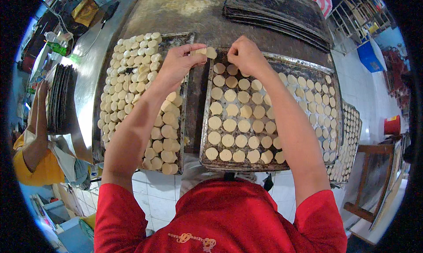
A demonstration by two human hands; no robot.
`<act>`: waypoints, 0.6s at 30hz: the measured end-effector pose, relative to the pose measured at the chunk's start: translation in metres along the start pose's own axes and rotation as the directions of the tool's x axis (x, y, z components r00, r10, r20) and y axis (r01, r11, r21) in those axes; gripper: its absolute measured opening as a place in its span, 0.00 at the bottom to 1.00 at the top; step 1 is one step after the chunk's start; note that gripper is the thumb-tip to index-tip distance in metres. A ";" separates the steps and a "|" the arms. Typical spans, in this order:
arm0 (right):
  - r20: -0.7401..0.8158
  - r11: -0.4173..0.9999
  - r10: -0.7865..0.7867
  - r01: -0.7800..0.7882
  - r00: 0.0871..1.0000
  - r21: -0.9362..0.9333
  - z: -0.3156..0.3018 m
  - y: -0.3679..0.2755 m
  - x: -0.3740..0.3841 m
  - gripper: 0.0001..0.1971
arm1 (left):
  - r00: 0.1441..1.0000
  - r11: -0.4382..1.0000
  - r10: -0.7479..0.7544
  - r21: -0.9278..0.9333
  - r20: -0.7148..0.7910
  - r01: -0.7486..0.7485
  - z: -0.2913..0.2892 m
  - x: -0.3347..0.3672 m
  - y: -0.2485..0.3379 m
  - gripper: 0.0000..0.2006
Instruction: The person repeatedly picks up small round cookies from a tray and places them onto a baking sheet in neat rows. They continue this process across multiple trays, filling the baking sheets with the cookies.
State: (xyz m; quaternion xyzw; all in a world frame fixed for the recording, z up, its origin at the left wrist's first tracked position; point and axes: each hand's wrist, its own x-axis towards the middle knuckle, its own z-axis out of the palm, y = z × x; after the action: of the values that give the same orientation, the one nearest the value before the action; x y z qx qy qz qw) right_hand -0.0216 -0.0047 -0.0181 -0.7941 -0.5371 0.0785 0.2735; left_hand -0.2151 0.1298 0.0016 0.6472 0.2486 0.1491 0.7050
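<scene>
While you lean over the metal surface (176, 11), another person in a yellow top (33, 165) stands at your far left, one raised hand (42, 89) by a stack of dark trays (61, 99); you cannot tell whether that hand grips anything. Next comes your left-side tray (188, 36), crowded with stacked rolls of pale dough discs (132, 85), heaped close together from its far end down to the near edge.

Your left hand (178, 61) hovers over the gap between the two trays, thumb and fingers pinched on a short stack of dough discs (206, 52), which sits in the air just above the far left corner of the middle tray (246, 167). Your right hand (244, 55) is just beside it, curled into a loose fist over that tray's far edge, knuckles up; you cannot tell whether it pinches a disc underneath.

On the middle tray, single round discs (235, 125) lie flat in neat rows, close but mostly apart, covering nearly the whole sheet. Right of it, partly tucked under its edge, another filled tray (350, 143) shows more discs. Farther back on the surface lies a pile of empty dark baking sheets (277, 8). At the far right stand a wooden stand (368, 178) and a red bucket (392, 125) on the white tiled floor (365, 90).
</scene>
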 end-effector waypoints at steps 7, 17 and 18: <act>-0.098 0.983 -0.130 0.141 0.987 0.115 0.006 0.003 0.008 0.10 | 0.995 0.996 -0.071 0.062 0.075 0.066 -0.002 0.007 -0.002 0.20; 0.129 0.999 0.034 -0.036 0.991 0.019 -0.017 -0.017 0.016 0.12 | 0.999 0.995 0.049 0.085 -0.023 -0.046 -0.007 0.003 0.001 0.23; 0.114 0.993 0.068 -0.078 0.991 0.085 -0.019 -0.017 0.013 0.12 | 0.999 0.995 0.051 0.085 -0.016 -0.049 -0.004 0.003 0.002 0.23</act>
State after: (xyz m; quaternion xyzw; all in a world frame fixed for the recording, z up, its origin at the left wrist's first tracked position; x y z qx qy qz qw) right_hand -0.0225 0.0050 0.0089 -0.7946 -0.5180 0.1565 0.2755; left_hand -0.2144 0.1350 0.0028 0.6811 0.2450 0.1619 0.6708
